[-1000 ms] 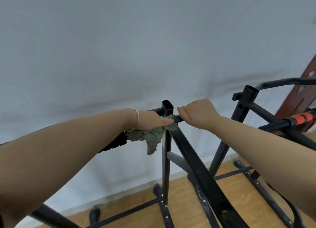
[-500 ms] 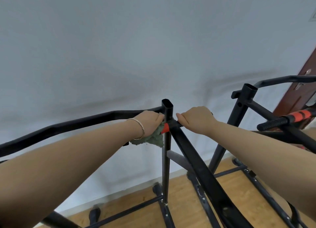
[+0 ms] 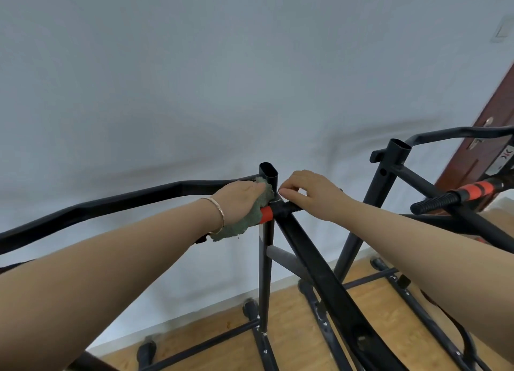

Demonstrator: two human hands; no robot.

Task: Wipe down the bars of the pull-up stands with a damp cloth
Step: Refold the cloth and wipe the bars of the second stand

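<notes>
— Cloth [image 3: 256, 208] first: where is it?

— Under the left hand [image 3: 239, 201], wrapped over the handle right beside the upright post [image 3: 267, 245]. The fingers of that hand are closed on it. An orange band [image 3: 266, 214] of the handle shows just past the cloth.

— And the bar to be wiped?

— The long black bar [image 3: 125, 201] runs away to the left from the post, so I'd judge the cloth hand, being on it, the one to slide along its length.

— The other hand?

— The right hand [image 3: 308, 194] sits just across the post, fingers curled loosely above the black grip [image 3: 288, 208]; whether they touch it I cannot tell.

— Anything hidden?

— The handle under the cloth, and the second stand [image 3: 389, 181] is cut off at the right edge.
</notes>
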